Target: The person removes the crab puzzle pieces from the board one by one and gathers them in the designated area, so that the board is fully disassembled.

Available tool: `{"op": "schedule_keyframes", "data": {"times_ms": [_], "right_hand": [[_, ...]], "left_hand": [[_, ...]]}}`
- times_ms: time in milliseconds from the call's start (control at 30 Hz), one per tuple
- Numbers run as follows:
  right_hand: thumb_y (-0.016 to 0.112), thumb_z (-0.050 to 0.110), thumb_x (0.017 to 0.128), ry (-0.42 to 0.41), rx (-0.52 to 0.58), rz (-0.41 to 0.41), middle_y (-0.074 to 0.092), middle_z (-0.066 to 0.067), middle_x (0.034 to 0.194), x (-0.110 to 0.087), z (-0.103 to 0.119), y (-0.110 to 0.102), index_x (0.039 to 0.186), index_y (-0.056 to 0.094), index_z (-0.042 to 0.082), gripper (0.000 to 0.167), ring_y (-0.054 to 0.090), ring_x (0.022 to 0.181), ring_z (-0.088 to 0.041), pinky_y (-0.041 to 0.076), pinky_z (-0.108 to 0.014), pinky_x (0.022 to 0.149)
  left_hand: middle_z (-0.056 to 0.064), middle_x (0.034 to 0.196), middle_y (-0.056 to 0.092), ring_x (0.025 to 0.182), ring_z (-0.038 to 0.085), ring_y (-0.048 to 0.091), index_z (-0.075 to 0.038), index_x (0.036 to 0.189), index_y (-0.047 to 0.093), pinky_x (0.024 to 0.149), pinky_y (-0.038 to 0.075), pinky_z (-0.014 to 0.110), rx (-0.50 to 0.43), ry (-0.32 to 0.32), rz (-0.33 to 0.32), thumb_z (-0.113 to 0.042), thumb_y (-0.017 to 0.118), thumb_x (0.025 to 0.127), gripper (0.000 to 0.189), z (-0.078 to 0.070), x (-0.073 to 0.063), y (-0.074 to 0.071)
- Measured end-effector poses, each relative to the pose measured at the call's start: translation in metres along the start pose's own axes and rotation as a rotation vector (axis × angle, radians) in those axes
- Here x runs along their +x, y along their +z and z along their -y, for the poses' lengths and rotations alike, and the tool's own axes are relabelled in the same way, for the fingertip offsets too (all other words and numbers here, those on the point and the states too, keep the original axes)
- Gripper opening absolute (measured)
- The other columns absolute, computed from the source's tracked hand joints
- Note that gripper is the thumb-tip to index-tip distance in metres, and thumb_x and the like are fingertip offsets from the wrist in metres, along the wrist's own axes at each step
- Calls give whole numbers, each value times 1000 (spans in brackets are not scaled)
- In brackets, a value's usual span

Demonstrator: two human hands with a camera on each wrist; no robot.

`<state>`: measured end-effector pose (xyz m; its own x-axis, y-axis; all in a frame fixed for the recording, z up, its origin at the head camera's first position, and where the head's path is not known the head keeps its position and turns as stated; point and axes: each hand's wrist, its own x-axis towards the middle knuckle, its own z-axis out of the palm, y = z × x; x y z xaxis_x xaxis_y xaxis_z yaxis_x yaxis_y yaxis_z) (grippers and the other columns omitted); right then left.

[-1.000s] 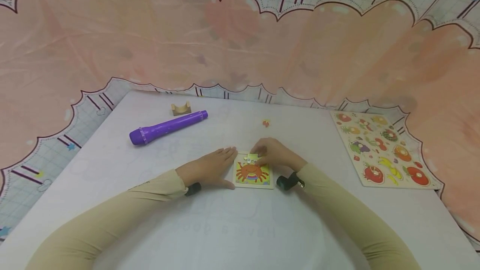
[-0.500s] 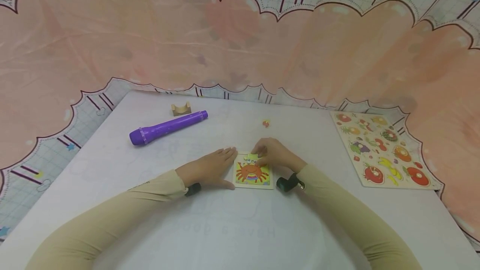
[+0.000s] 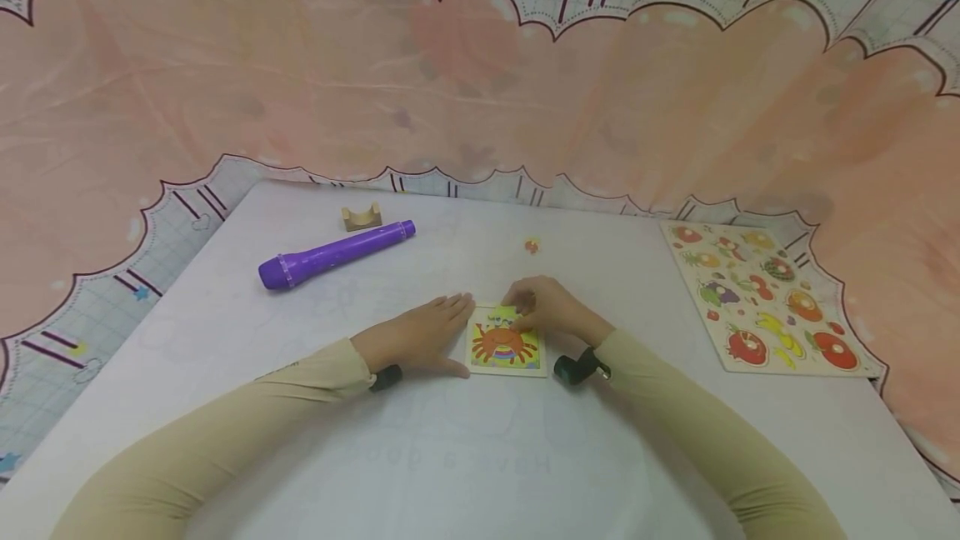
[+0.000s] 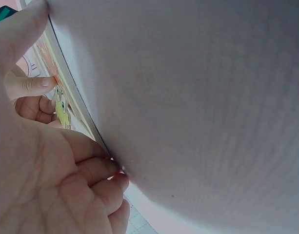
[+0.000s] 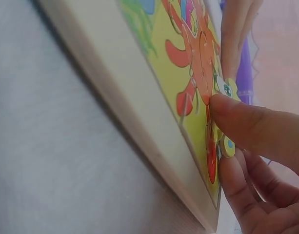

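A small square crab puzzle (image 3: 504, 348) lies in a pale wooden tray (image 3: 510, 372) on the white table. My left hand (image 3: 420, 336) lies flat beside it, fingers extended; in the left wrist view, fingertips meet the tray's edge. At the top of the picture, my right hand (image 3: 555, 307) pinches a yellow puzzle piece (image 5: 227, 88) with the crab's eyes between thumb and fingers. In the right wrist view this piece stands a little proud of the picture. The right fingers cover the tray's upper right corner from the head camera.
A purple toy microphone (image 3: 337, 255) lies at the back left, near a notched wooden block (image 3: 362, 217). Behind the puzzle sits a small red and yellow piece (image 3: 532, 247). At right is a large fruit puzzle board (image 3: 765, 298). A patterned curtain (image 3: 480, 90) hangs behind the table.
The eye piece under my right fingers has shifted and turned slightly at the top of the crab picture. My left hand has stayed where it was.
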<state>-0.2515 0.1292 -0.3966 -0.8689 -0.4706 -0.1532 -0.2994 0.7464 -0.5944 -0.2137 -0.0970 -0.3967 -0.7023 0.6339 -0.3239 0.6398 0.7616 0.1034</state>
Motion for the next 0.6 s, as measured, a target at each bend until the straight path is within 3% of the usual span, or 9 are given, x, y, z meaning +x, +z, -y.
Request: {"op": "schedule_keyframes", "data": {"times_ms": [233, 600], "right_hand": [[79, 15, 75, -18, -6, 1, 68, -4, 94, -1, -1, -1, 105, 70, 7, 32, 59, 83, -15, 54, -26, 78], [78, 18, 76, -13, -7, -23, 69, -5, 100, -3, -5, -1, 107, 69, 8, 34, 61, 88, -16, 55, -30, 82]], "left_hand": [[18, 157, 12, 146, 30, 14, 2, 149, 14, 121, 13, 41, -15, 33, -16, -62, 55, 84, 100, -2, -5, -5], [18, 157, 13, 146, 29, 15, 1, 149, 15, 121, 14, 41, -14, 34, -19, -63, 55, 83, 100, -2, -6, -4]]}}
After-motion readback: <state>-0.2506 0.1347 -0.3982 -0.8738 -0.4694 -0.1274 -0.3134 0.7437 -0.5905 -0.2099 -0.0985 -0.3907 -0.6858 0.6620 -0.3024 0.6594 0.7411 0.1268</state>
